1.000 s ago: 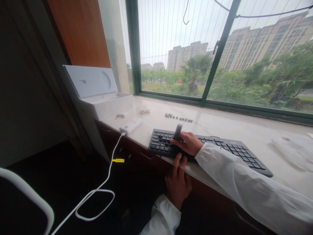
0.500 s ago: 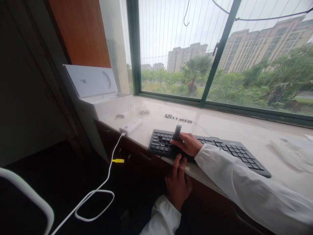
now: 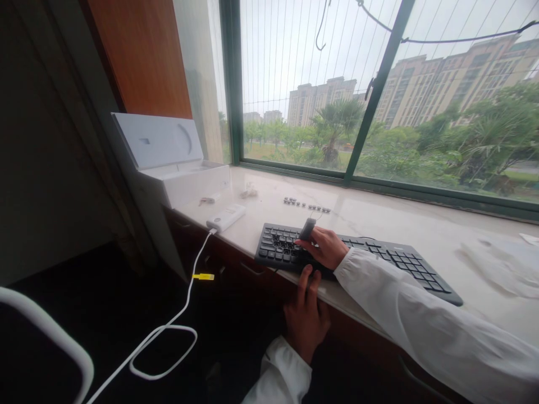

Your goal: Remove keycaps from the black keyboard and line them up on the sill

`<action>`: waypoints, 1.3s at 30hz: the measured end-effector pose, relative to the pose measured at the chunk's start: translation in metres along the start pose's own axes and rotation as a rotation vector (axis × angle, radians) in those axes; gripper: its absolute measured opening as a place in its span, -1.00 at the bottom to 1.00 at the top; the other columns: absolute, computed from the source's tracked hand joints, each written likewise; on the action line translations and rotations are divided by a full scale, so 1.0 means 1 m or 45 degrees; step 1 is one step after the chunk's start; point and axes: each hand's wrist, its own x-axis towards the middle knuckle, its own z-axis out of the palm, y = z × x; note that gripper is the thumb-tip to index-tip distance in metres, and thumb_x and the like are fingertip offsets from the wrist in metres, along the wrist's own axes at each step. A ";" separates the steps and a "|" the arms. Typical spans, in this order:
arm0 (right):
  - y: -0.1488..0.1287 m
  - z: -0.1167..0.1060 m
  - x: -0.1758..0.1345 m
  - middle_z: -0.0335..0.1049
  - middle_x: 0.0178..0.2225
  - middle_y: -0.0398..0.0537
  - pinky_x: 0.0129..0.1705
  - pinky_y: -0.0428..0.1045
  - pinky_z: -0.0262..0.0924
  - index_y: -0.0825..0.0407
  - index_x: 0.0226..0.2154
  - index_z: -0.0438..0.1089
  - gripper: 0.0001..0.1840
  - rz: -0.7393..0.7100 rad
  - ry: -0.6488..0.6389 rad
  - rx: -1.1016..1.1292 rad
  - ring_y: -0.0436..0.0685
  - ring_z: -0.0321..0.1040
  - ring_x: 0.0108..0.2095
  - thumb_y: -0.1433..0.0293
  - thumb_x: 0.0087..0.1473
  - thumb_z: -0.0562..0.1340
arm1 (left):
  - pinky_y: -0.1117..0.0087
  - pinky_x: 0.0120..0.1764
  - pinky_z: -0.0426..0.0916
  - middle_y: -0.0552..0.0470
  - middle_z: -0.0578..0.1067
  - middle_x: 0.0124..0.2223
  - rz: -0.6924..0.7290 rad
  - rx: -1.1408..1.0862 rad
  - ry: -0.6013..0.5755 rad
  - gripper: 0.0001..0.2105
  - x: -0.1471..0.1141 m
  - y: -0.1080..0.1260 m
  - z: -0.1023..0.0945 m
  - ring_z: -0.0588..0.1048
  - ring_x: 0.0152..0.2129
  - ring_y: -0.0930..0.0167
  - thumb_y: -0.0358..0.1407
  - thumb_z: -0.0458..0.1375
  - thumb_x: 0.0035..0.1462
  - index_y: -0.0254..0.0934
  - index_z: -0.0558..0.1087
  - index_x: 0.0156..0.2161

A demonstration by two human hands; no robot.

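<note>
A black keyboard [image 3: 410,265] lies along the front edge of the white counter, with several keycaps off at its left part. My right hand [image 3: 326,247] is over the keyboard, closed on a dark-handled keycap puller [image 3: 309,228] with thin wire loops sticking out of its upper end. The puller's lower end is hidden by my fingers. At the keyboard's front edge, my left hand [image 3: 309,314] rests with its fingers stretched out and holds nothing. Several loose keycaps [image 3: 301,204] lie in a row behind the keyboard.
An open white box [image 3: 191,182] stands at the left. In front of it lies a white power strip-like device [image 3: 227,217] with a white cable [image 3: 190,292] hanging over the edge. Clear plastic wrapping [image 3: 501,264] lies at the right. A window borders the back.
The keycap puller in my right hand has tipped, its top leaning further right and slightly lower. My left hand stays at the keyboard's edge. The view has shifted slightly.
</note>
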 end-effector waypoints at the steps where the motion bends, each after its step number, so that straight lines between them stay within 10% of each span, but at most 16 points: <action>1: 0.000 0.000 0.000 0.34 -0.49 -0.06 -0.41 -0.06 0.15 0.04 -0.41 0.28 -0.63 0.006 0.007 0.008 0.03 0.26 -0.50 0.12 0.25 0.06 | 0.37 -0.09 0.45 -0.02 0.23 0.29 -0.001 0.004 -0.002 -0.35 0.000 0.000 0.000 0.43 0.03 0.32 -0.49 0.03 0.03 -0.15 0.16 0.27; 39: -0.004 -0.005 0.003 0.31 -0.48 -0.04 -0.34 -0.02 0.17 0.03 -0.42 0.26 -0.63 -0.014 0.018 -0.063 0.08 0.22 -0.45 0.12 0.26 0.02 | 0.35 -0.09 0.46 -0.02 0.24 0.28 -0.012 -0.029 -0.009 -0.36 0.003 0.001 -0.004 0.42 0.04 0.32 -0.50 0.03 0.03 -0.14 0.17 0.25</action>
